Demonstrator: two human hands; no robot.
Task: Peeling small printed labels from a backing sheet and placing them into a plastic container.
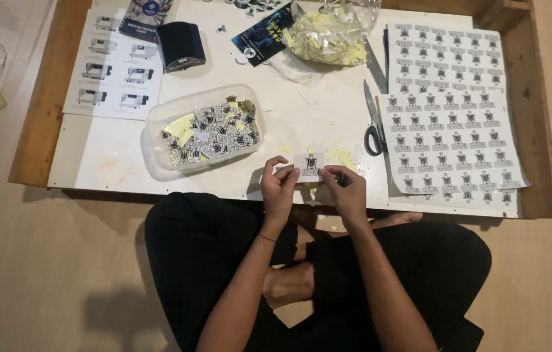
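Head view: left hand (pixel 280 186) & right hand (pixel 348 190) are both pinching one small sticker (pixel 308 167) over the tabletop (pixel 126 156) edge, near the clear tub (pixel 159 140). Risk: it's creasing or slipping into the lap, w/ thin backing & a fingertip-only grip.

A low white table top (pixel 119 163) with a wooden rim filled the upper part of the frame. Left of centre stood a clear plastic tub (pixel 159 160) holding cut black-and-white stickers (pixel 220 133) and yellow backing scraps. At the upper left lay a printed sheet showing sewing machines (pixel 116 65), with a dark blue pouch (pixel 180 44) just beside it. Top centre held a clear bag of pale yellow scraps (pixel 328 32), touching a dark leaflet (pixel 264 34). Grey-handled scissors (pixel 374 124) lay right of centre, next to uncut sticker sheets (pixel 449 111) at the right. Loose yellow scraps (pixel 341 155) were scattered near the table's front edge. The floor (pixel 48 261) was pale wood.
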